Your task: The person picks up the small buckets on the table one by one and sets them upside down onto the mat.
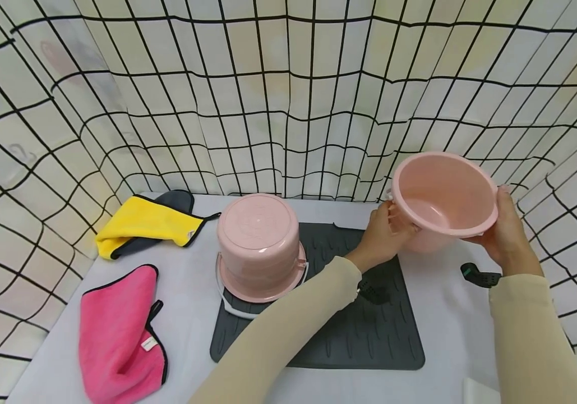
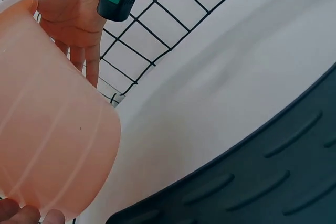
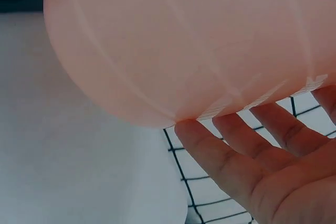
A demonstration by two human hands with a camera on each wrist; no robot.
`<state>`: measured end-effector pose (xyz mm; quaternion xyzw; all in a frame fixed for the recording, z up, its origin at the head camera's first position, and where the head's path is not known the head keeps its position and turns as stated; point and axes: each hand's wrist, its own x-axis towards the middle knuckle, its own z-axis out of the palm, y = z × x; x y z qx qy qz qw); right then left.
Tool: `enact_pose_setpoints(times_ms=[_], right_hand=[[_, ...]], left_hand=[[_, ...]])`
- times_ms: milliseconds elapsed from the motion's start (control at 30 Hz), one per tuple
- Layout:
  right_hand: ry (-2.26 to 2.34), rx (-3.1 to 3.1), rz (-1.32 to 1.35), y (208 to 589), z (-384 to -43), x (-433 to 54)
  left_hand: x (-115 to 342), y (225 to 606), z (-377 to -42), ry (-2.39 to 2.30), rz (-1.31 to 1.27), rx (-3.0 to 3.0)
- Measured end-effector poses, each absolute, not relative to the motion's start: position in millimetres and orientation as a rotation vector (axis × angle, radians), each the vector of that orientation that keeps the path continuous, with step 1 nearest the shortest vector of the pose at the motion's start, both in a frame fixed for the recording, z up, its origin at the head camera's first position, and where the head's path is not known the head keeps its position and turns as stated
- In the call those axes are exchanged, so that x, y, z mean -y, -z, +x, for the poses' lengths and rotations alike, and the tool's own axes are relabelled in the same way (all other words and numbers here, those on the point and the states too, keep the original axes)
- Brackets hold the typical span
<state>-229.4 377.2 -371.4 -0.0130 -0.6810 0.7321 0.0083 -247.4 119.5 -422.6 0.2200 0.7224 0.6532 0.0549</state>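
Observation:
A pink bucket [image 1: 449, 193] is held up at the right, its mouth facing up and tilted towards me. My left hand [image 1: 386, 235] grips its left side, and several left fingertips [image 2: 31, 214] show against the wall in the left wrist view. On the opposite side my right hand [image 1: 507, 235] holds the bucket near the rim. Its fingers [image 3: 252, 150] rest along the outer wall in the right wrist view. A second pink bucket [image 1: 259, 241] stands upside down on a dark grey ridged mat [image 1: 359, 342], its white handle [image 1: 238, 312] lying to the front.
A yellow-and-grey cloth [image 1: 149, 223] lies at the back left. Nearer the front is a pink cloth [image 1: 116, 336] with black edging. Black wire mesh [image 1: 288, 118] walls in the back and sides of the white table [image 1: 187, 336]. A white object [image 1: 481, 391] shows at the front right.

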Motion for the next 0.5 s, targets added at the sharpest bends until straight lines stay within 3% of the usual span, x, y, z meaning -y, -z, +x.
enact_pose_setpoints(times_ms=[500], right_hand=[[-2.237, 2.156, 0.165, 367, -225, -338]], left_hand=[[-65, 413, -229, -2.075, 0.627, -2.139]])
